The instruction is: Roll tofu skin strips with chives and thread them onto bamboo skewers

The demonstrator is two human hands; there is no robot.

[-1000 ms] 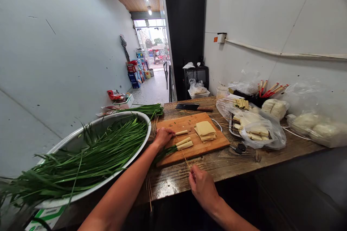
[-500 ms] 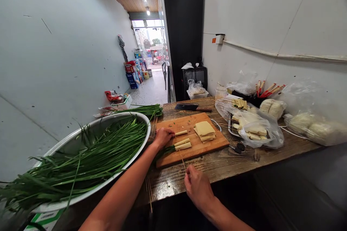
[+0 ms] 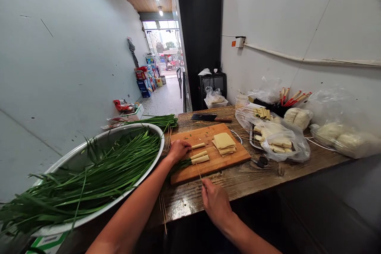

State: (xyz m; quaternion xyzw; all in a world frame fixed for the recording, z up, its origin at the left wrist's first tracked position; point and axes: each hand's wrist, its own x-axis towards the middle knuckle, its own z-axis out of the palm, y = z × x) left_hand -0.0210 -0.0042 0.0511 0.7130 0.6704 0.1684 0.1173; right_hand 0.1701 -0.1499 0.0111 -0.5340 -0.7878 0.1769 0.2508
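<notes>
On the wooden cutting board [image 3: 175, 177] lie several pale tofu-skin rolls [image 3: 200, 159] with green chives sticking out of their left ends. My left hand [image 3: 179, 150] is closed at the left end of the farthest roll [image 3: 198, 145], its fingertips pressed on it. A thin bamboo skewer [image 3: 199, 172] is pinched in my right hand [image 3: 216, 200], below the board's near edge. It points up at the rolls; how deep its tip has gone in is too small to tell. A stack of square tofu sheets [image 3: 224, 143] lies right of the rolls.
At the left a large metal basin [image 3: 162, 137] holds long green chives [image 3: 119, 174]. A cleaver [image 3: 205, 117] lies behind the board. To the right are bagged tofu pieces [image 3: 276, 139], finished skewers [image 3: 262, 113] and dark scissors [image 3: 262, 162]. Loose skewers [image 3: 163, 212] overhang the table's front edge.
My right hand has moved slightly up toward the board with the skewer, and less of the skewer shows between hand and rolls. My left hand stays on the roll.
</notes>
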